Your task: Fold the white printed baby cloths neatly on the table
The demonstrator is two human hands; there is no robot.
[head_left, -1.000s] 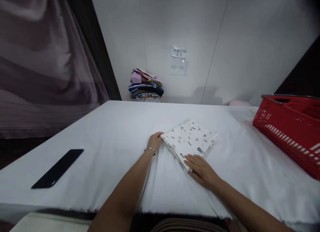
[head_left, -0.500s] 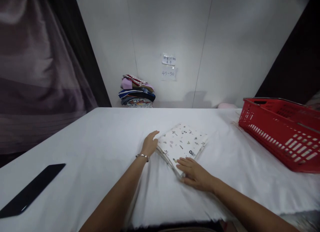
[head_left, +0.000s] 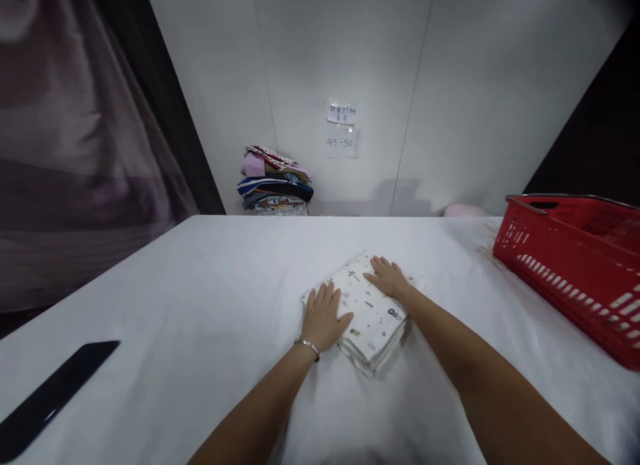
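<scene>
A folded white cloth [head_left: 369, 318] with small printed motifs lies turned cornerwise on the white-covered table [head_left: 215, 285]. Its layered edges show at the near corner. My left hand [head_left: 323, 317], with a bracelet at the wrist, rests flat on the cloth's left side, fingers spread. On the far right part of the cloth lies my right hand [head_left: 386, 277], palm down and fingers stretched out. Neither hand grips anything. Parts of the cloth are hidden under both hands.
A red plastic basket [head_left: 565, 265] stands at the right. Several folded fabrics form a stack [head_left: 276, 185] beyond the far edge by the wall. A flat black object [head_left: 60, 398] lies at the near left. Two paper notes [head_left: 343, 143] hang on the wall.
My left hand has come from beside the cloth onto its left side. My right hand has gone from the near corner to the far right part. The cloth has shifted slightly.
</scene>
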